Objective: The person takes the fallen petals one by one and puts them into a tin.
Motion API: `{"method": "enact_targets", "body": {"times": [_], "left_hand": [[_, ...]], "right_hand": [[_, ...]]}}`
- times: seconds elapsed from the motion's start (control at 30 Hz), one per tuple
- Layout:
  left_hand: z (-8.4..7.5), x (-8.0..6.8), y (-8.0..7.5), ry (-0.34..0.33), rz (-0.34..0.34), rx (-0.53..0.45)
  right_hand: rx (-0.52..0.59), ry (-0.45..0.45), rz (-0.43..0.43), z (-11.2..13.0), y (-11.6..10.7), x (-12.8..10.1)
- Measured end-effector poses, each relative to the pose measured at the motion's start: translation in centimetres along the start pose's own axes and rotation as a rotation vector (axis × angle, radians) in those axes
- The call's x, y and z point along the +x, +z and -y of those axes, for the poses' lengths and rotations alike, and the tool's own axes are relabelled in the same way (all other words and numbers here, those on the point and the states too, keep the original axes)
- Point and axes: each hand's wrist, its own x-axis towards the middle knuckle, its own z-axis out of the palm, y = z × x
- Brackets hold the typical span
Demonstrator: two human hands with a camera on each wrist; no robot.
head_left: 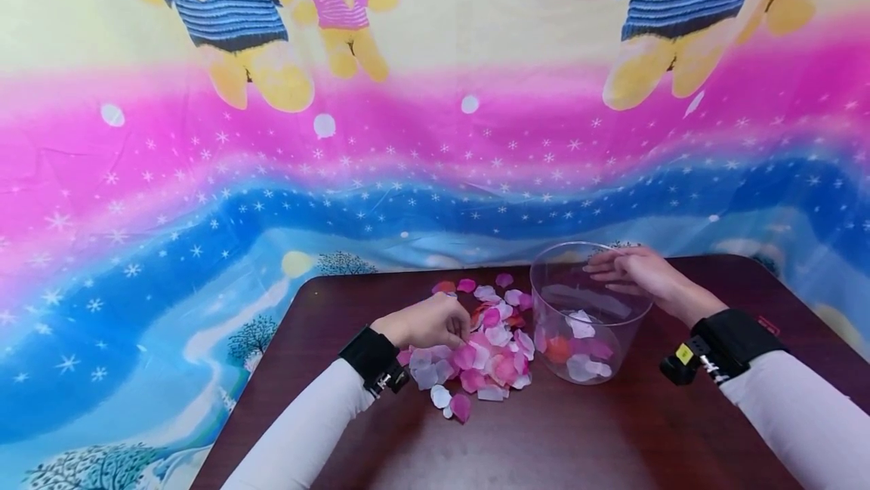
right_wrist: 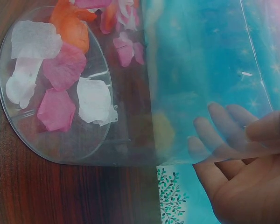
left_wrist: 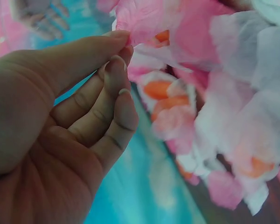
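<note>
- Two hands work at a dark wooden table (head_left: 326, 309), with a bright printed cloth (head_left: 204, 195) hung behind it.
- The left hand (head_left: 428, 322) rests at the left edge of a pile of petals (head_left: 485, 346); in the left wrist view its thumb and fingertips (left_wrist: 113, 65) are curled together, pinching the edge of a pink petal (left_wrist: 140, 18).
- The petals are pink, white and orange, loose on the table just left of a clear plastic tub (head_left: 544, 286).
- A few petals (right_wrist: 56, 70) already lie on the tub's bottom.
- The right hand (head_left: 635, 272) grips the tub's far rim, fingers (right_wrist: 219, 121) lying inside the clear wall and thumb outside.
</note>
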Motion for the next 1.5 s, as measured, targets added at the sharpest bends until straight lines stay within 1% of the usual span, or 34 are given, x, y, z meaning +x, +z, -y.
{"method": "enact_targets", "body": {"times": [0.17,0.3,0.43,0.53,0.6,0.73,0.87,1.0,1.1,1.2,1.3,1.4,1.5], "left_hand": [[-0.8,-0.3,-1.9,0.022,-0.03,0.013],[-1.8,-0.3,-3.6,0.032,-0.047,0.004],[-3.0,-0.1,-5.6,0.056,-0.087,-0.006],[-4.2,0.4,-7.1,0.079,-0.119,-0.003],[-5.1,1.0,-7.9,0.102,-0.136,0.011],[-6.8,2.6,-8.8,0.16,-0.155,0.043],[-8.6,4.3,-8.9,0.215,-0.151,0.045],[-10.1,6.0,-8.5,0.26,-0.138,0.044],[-10.7,7.1,-8.0,0.286,-0.134,0.047],[-11.0,8.0,-7.5,0.292,-0.126,0.048],[-11.0,8.7,-7.1,0.275,-0.118,0.05],[-10.9,9.2,-6.8,0.258,-0.121,0.055],[-10.6,9.5,-6.5,0.256,-0.136,0.074]], "right_hand": [[-0.006,-0.002,-0.008,-0.2,-0.3,-0.2],[-0.008,-0.002,-0.013,-0.2,-0.4,-0.3],[0.001,0.001,-0.005,-0.2,-0.5,-0.3],[0.001,0.003,-0.002,-0.3,-0.7,-0.3],[0.0,0.003,-0.004,-0.3,-0.7,-0.2],[0.018,0.0,-0.001,-0.4,-0.5,0.0],[0.047,0.006,0.0,-0.4,0.0,0.3],[0.051,0.024,-0.002,-0.2,0.3,0.4],[0.045,0.04,-0.002,0.0,0.4,0.5],[0.044,0.051,-0.004,0.1,0.3,0.4],[0.052,0.056,-0.011,0.1,0.2,0.4],[0.056,0.047,-0.012,0.1,0.1,0.3],[0.065,0.046,-0.014,0.0,0.0,0.2]]}}
